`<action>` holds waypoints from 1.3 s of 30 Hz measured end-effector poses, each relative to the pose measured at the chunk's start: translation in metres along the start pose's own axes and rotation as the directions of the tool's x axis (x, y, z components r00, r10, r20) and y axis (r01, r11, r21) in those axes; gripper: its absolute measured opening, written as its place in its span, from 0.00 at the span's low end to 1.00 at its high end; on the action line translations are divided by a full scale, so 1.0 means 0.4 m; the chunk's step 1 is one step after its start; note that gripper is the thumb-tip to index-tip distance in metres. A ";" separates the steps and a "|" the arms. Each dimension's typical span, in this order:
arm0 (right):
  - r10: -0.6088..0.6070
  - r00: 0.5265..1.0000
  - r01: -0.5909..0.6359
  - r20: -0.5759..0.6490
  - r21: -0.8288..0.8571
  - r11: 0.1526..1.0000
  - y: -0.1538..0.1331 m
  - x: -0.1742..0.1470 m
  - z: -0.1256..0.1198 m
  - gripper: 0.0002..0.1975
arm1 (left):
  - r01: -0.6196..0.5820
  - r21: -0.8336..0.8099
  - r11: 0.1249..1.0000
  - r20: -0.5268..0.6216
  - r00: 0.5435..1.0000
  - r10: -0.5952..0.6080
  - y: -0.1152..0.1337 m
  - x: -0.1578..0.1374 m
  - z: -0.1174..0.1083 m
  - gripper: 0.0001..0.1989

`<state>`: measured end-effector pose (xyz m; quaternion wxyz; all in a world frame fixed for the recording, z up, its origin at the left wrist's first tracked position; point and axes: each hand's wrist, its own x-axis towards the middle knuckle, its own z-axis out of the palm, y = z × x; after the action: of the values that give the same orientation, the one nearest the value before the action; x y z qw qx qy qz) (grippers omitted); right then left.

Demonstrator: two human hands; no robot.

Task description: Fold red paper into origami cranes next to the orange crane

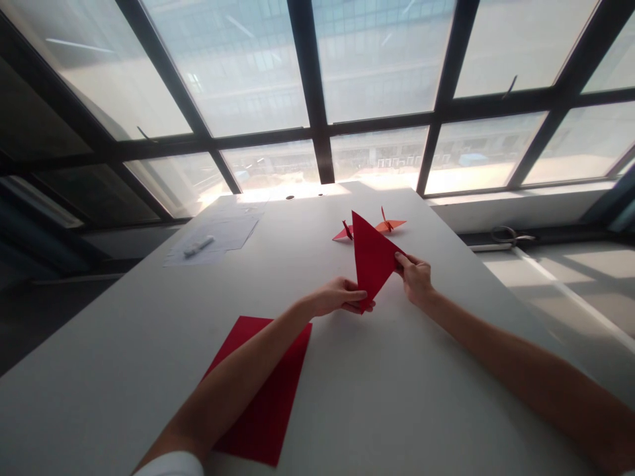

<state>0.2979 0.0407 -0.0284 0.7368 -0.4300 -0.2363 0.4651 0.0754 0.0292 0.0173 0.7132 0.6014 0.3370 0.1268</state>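
A red sheet of paper folded into a triangle (373, 258) is held up above the white table, one point facing upward. My left hand (346, 296) pinches its lower corner, thumb on the near face. At the right corner, my right hand (414, 274) grips the paper between thumb and fingers. Just behind it stand a red paper crane (344, 231), partly hidden by the triangle, and an orange paper crane (391, 223). Under my left forearm lies a flat red sheet of paper (278, 396).
The white table (397, 396) reaches to large dark-framed windows (317, 132). White papers (233, 228) lie at the far left with a white, tube-like object (198, 246) on them. A coiled cable (505, 235) sits beyond the table's right edge.
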 end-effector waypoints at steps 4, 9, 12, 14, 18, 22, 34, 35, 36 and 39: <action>0.003 0.999 -0.002 -0.044 0.005 1.000 -0.004 0.008 -0.003 0.09 | 0.020 0.030 0.999 -0.004 1.000 -0.020 -0.003 0.000 0.001 0.23; 0.001 0.997 -0.001 -0.082 -0.007 1.000 -0.011 0.013 -0.001 0.08 | -0.005 0.025 1.000 -0.040 0.999 0.006 -0.010 0.010 -0.001 0.24; 0.013 0.995 -0.013 -0.097 0.000 1.000 -0.017 0.007 -0.001 0.07 | -0.160 0.052 0.986 -0.346 0.923 0.168 -0.013 0.026 0.002 0.25; 0.036 0.997 -0.039 -0.065 -0.045 0.998 -0.017 -0.008 0.002 0.07 | -0.271 0.276 0.922 -0.612 0.691 0.386 -0.016 0.037 0.005 0.22; 0.118 0.989 -0.101 0.087 -0.175 0.979 -0.010 -0.063 0.015 0.10 | -0.239 0.688 0.686 -0.535 0.471 0.701 -0.023 0.044 0.017 0.14; 0.221 0.938 -0.162 0.266 -0.227 0.960 -0.013 -0.116 0.030 0.14 | -0.191 0.730 0.656 -0.446 0.595 0.669 -0.033 0.036 0.039 0.32; 0.091 0.908 0.089 0.408 -0.401 0.912 -0.030 -0.131 0.028 0.21 | -0.343 0.531 0.775 -0.475 0.636 0.608 -0.026 0.026 0.049 0.51; 0.078 0.911 0.100 0.405 -0.402 0.910 -0.031 -0.128 0.028 0.20 | -0.379 0.459 0.804 -0.496 0.642 0.585 -0.022 0.025 0.046 0.50; 0.075 0.915 0.103 0.397 -0.410 0.906 -0.031 -0.124 0.028 0.20 | -0.411 0.380 0.829 -0.513 0.652 0.559 -0.019 0.025 0.041 0.49; 0.079 0.938 0.087 0.338 -0.451 0.888 -0.032 -0.111 0.026 0.17 | -0.502 0.159 0.850 -0.554 0.667 0.498 -0.019 0.031 0.018 0.47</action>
<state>0.2761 0.0030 -0.0099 0.5617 -0.5024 -0.4666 0.4629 0.0874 0.0289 0.0065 0.5167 0.6003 0.3584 0.4942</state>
